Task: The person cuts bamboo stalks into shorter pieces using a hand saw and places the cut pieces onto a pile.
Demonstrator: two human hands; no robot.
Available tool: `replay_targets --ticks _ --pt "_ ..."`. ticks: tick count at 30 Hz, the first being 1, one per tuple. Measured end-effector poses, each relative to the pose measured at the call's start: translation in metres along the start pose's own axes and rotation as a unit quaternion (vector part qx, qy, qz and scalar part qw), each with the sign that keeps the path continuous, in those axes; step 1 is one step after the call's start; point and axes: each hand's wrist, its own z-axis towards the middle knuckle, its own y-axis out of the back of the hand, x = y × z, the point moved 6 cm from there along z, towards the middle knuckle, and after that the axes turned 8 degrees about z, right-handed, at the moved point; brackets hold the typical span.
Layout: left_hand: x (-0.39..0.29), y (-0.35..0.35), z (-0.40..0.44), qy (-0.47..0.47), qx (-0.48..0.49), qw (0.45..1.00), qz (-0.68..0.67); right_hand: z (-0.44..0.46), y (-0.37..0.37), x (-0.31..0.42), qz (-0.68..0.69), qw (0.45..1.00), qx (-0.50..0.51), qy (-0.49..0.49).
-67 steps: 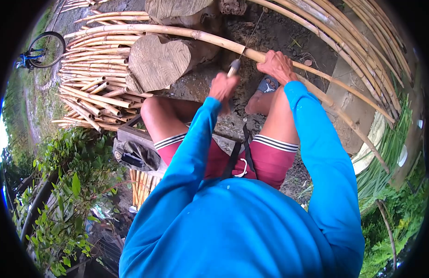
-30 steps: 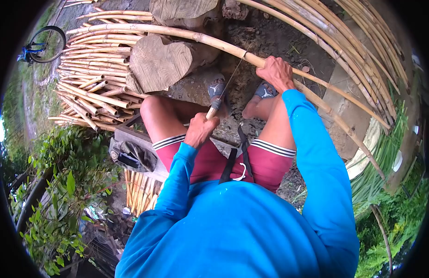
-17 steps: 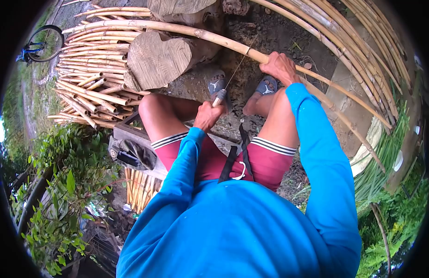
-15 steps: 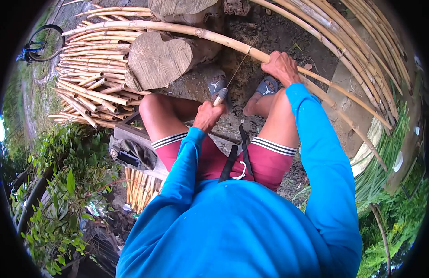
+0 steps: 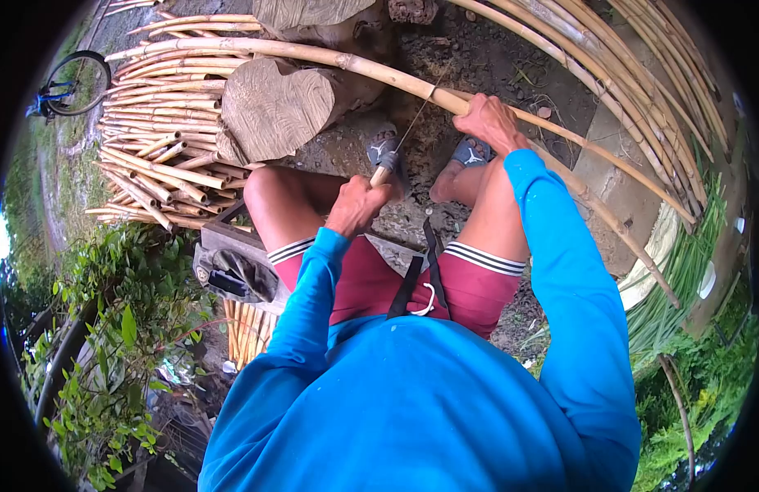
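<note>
Left hand (image 5: 359,205) closed round saw (image 5: 380,175) handle, blade touching pole (image 5: 355,64). Right hand (image 5: 489,123) clasped pole, one o'clock. Log (image 5: 273,107) at eleven, sticks (image 5: 162,115) at ten.

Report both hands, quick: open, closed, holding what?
Left hand: closed, holding a thin-bladed tool by its pale handle.
Right hand: closed around the long cane pole, near the blade.

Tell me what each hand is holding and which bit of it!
The left hand holds a thin-bladed tool by its handle. The right hand holds a bamboo pole partway along, near the blade.
</note>
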Motion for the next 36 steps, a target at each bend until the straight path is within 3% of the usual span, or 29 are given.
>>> replay_targets --ticks 1,2,4,5,8,11,15,18,19,23,24,26,29,33,36 --pt "0.004 -0.008 0.022 -0.004 -0.001 1.000 0.000 0.000 0.003 0.004 -0.001 1.000 -0.004 0.000" --pt "0.008 -0.015 0.055 -0.072 -0.058 0.996 0.015 -0.003 0.005 0.008 -0.013 1.000 -0.015 0.000" --pt "-0.018 -0.010 0.077 -0.085 -0.092 0.992 -0.012 -0.003 0.003 0.007 -0.024 0.999 -0.024 0.004" --pt "-0.037 -0.004 0.075 -0.032 -0.071 0.996 -0.054 -0.002 0.002 0.007 -0.028 0.999 -0.021 0.007" --pt "-0.045 -0.001 0.090 -0.029 -0.107 0.993 -0.038 0.003 0.003 0.005 -0.029 0.999 -0.030 0.002" --pt "-0.041 -0.006 0.101 -0.067 -0.095 0.991 -0.067 0.008 0.004 0.004 -0.032 0.999 -0.039 -0.004" --pt "-0.046 -0.009 0.103 -0.042 -0.049 0.990 -0.123 0.011 0.005 0.002 -0.049 0.998 -0.036 0.015" --pt "-0.019 -0.023 0.118 -0.061 -0.062 0.993 -0.080 0.006 0.008 0.004 -0.026 0.999 -0.015 0.033" --pt "0.020 -0.049 0.131 -0.116 -0.079 0.989 0.040 -0.002 -0.003 -0.001 -0.029 0.999 -0.009 0.027" --pt "0.043 -0.039 0.071 -0.050 -0.129 0.990 -0.011 0.002 0.006 0.002 -0.038 0.999 0.009 -0.002" --pt "0.037 -0.035 0.065 -0.114 -0.120 0.983 0.079 0.003 0.004 -0.002 -0.023 0.999 0.028 -0.011" --pt "0.037 -0.032 0.061 -0.045 -0.112 0.993 -0.007 0.007 0.006 -0.002 -0.003 1.000 0.023 -0.001" --pt "0.030 -0.040 0.047 -0.033 -0.017 0.985 -0.166 0.005 0.006 -0.001 -0.023 1.000 -0.002 0.003" --pt "0.017 -0.030 0.012 0.031 0.014 0.984 -0.176 -0.003 0.007 0.009 -0.030 0.999 -0.010 -0.012" --pt "0.032 -0.012 0.025 -0.055 -0.074 0.996 -0.010 -0.010 0.005 0.008 -0.040 0.998 -0.051 -0.003"
